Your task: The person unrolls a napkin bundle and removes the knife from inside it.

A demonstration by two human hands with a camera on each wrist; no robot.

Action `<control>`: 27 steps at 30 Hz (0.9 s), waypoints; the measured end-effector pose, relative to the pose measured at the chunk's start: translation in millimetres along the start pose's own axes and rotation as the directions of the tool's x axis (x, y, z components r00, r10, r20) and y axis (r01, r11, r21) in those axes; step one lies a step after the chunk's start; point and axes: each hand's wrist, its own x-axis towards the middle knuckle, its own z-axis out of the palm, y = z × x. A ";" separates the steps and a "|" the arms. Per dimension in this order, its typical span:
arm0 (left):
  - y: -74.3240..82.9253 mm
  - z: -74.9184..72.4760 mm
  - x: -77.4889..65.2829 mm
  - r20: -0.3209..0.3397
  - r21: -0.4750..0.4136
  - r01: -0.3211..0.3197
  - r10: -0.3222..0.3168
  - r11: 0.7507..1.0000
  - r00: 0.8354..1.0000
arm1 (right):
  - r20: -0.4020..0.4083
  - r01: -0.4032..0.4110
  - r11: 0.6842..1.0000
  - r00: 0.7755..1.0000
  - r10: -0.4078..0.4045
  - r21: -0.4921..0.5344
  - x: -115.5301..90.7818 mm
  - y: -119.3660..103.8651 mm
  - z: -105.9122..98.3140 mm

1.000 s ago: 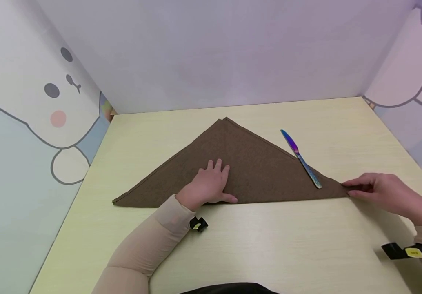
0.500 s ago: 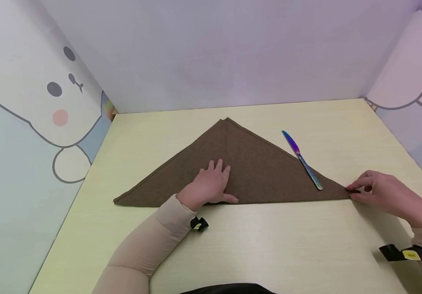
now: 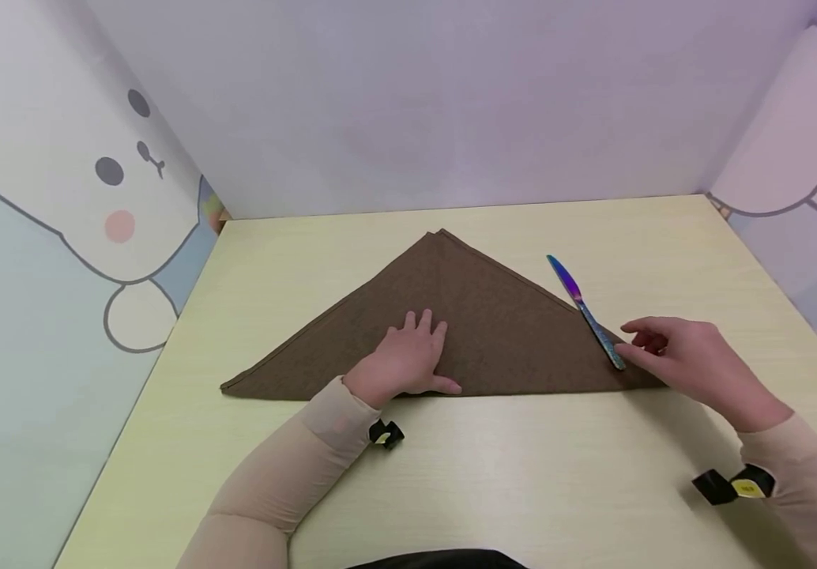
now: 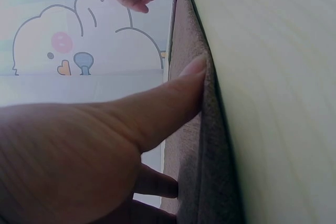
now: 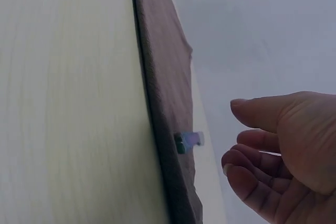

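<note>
A brown cloth (image 3: 515,348), folded into a wide triangle, lies on the table with its long edge toward me. My left hand (image 3: 404,359) rests flat on its middle, fingers spread, the thumb (image 4: 173,100) along the folded edge in the left wrist view. Across the cloth's right slope lies a table knife (image 3: 581,303) with a blue-purple blade, its handle on the fabric. My right hand (image 3: 693,359) hovers over the right corner beside the handle end. Its fingers (image 5: 257,177) are loosely bent and hold nothing in the right wrist view.
The pale wooden table (image 3: 508,466) extends around the cloth on all sides. A plain light wall (image 3: 416,111) rises at its back edge, and walls with cartoon drawings (image 3: 117,190) stand at the sides. Each wrist wears a black camera mount (image 3: 734,484).
My right hand has let go of the cloth's right corner, lifted and moved left toward the knife handle. The left hand, cloth and knife stay in place.
</note>
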 end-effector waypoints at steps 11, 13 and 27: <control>0.8 -0.7 -0.2 0.010 -0.003 0.002 -0.002 1.000 1.000 | -0.053 -0.071 0.997 0.996 0.071 0.002 16.9 -12.6 21.5; 1.0 -0.9 -0.4 0.015 -0.006 0.004 -0.003 1.000 1.000 | -0.053 -0.076 0.997 0.996 0.076 0.005 18.6 -14.4 22.8; 1.1 -0.8 -0.1 0.004 0.010 0.001 -0.001 1.000 1.000 | -0.027 -0.136 0.991 0.990 0.136 -0.005 19.8 -11.9 31.9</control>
